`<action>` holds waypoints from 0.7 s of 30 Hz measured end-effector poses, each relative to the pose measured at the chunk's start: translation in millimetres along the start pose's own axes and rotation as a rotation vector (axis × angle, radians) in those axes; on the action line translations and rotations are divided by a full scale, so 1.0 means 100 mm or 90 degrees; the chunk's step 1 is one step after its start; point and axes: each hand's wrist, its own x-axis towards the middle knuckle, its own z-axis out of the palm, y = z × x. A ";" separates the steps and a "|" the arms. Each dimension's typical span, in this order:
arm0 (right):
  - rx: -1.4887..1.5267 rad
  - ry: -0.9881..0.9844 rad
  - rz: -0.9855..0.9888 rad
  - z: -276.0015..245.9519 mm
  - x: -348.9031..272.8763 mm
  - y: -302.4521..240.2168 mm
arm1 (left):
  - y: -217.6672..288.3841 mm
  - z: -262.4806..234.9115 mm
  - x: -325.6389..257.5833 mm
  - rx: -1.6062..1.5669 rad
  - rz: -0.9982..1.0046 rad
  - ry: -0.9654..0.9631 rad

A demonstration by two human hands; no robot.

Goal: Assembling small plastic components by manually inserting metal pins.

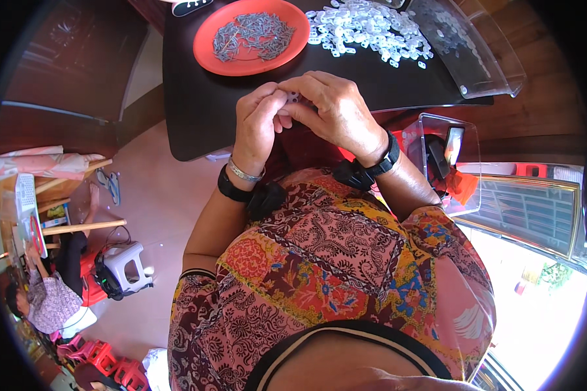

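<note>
My left hand and my right hand meet over the near edge of a dark table. Together their fingertips pinch a small white plastic piece. Both wrists wear black bands, and the left one also has a silver bracelet. An orange-red plate with several small grey metal parts stands on the table beyond my left hand. A heap of white plastic pieces lies beyond my right hand.
A clear plastic tray sits at the table's far right. A clear box with dark items stands lower right. At far left another person sits by a white stool and red stools.
</note>
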 end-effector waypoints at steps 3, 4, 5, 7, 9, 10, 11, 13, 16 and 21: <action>0.013 0.004 -0.008 0.01 0.00 0.02 | -0.01 -0.01 0.00 -0.001 -0.003 0.012; 0.019 0.000 -0.009 0.01 -0.01 0.04 | 0.00 -0.04 0.00 0.019 -0.008 -0.006; 0.018 0.000 -0.007 0.02 0.00 0.05 | 0.00 -0.06 0.01 0.039 -0.013 -0.024; 0.009 -0.008 -0.021 0.03 0.01 0.06 | -0.02 -0.07 0.01 0.027 -0.009 -0.020; 0.002 -0.002 -0.025 0.05 0.02 0.07 | -0.02 -0.04 0.02 0.015 -0.003 -0.017; -0.003 0.004 -0.030 0.06 0.02 0.08 | 0.00 -0.01 0.02 0.012 -0.004 0.010; -0.005 0.006 -0.030 0.06 0.02 0.10 | 0.02 0.01 0.02 0.010 -0.005 0.036; 0.027 0.007 -0.016 0.08 0.01 0.13 | 0.02 0.01 0.02 0.011 -0.003 0.030; 0.089 0.021 0.004 0.10 -0.01 0.15 | 0.00 0.00 0.02 0.013 0.007 0.025; 0.113 0.042 0.032 0.08 -0.05 0.11 | -0.04 -0.01 0.02 0.014 0.015 0.014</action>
